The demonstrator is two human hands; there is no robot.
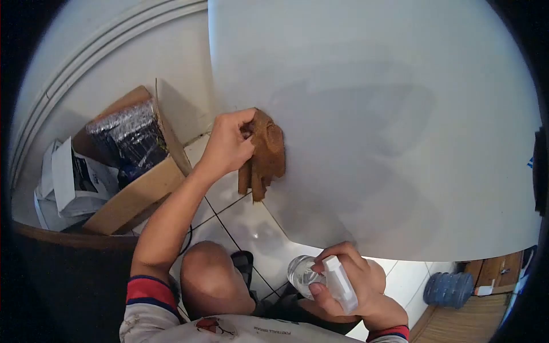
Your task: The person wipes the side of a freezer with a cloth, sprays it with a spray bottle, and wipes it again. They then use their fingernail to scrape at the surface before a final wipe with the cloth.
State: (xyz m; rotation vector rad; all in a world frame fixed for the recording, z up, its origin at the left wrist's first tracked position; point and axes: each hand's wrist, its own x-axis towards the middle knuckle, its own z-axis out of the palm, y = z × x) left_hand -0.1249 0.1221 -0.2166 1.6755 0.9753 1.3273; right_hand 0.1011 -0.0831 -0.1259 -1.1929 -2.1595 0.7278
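My left hand (227,146) grips a brown cloth (266,153) and presses it against the side of a large pale grey appliance panel (389,126), near the panel's left edge. My right hand (349,283) holds a clear spray bottle (311,275) with a white trigger head, low in the view below the panel's bottom edge. My bare knee (209,277) shows between the two arms.
An open cardboard box (134,188) with a silvery foil bundle (128,137) stands at the left on white floor tiles (251,228), beside a white carton (71,180). A blue water jug (449,288) lies at the lower right near wooden furniture (492,274).
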